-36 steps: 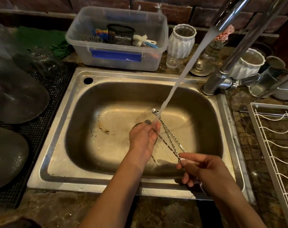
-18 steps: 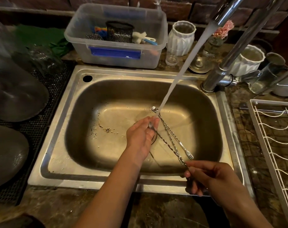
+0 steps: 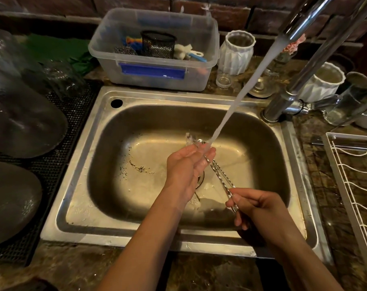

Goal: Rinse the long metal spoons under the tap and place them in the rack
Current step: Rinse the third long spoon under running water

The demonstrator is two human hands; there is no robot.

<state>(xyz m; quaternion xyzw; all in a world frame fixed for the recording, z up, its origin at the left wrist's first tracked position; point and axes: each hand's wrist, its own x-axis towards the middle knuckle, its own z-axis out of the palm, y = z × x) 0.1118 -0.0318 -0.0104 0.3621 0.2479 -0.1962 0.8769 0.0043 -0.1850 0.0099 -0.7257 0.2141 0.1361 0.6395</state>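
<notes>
Over the steel sink (image 3: 98, 185), my right hand (image 3: 256, 208) pinches the near ends of a few long twisted metal spoons (image 3: 220, 175). Their far ends reach up to the left under the water stream (image 3: 237, 101) that falls from the chrome tap (image 3: 300, 24). My left hand (image 3: 186, 166) is wrapped around the spoons' upper ends, fingers in the water, which splashes off them. The white wire rack (image 3: 352, 185) stands on the counter at the right edge.
A clear plastic tub (image 3: 155, 74) with brushes and scourers stands behind the sink. White ribbed vases (image 3: 235, 53) and glass jars stand near the tap base (image 3: 277, 110). Upturned glass bowls (image 3: 21, 122) rest on a black mat at the left.
My left hand has moved up along the spoons into the water stream and closed around their upper ends. My right hand keeps its hold on the near ends.
</notes>
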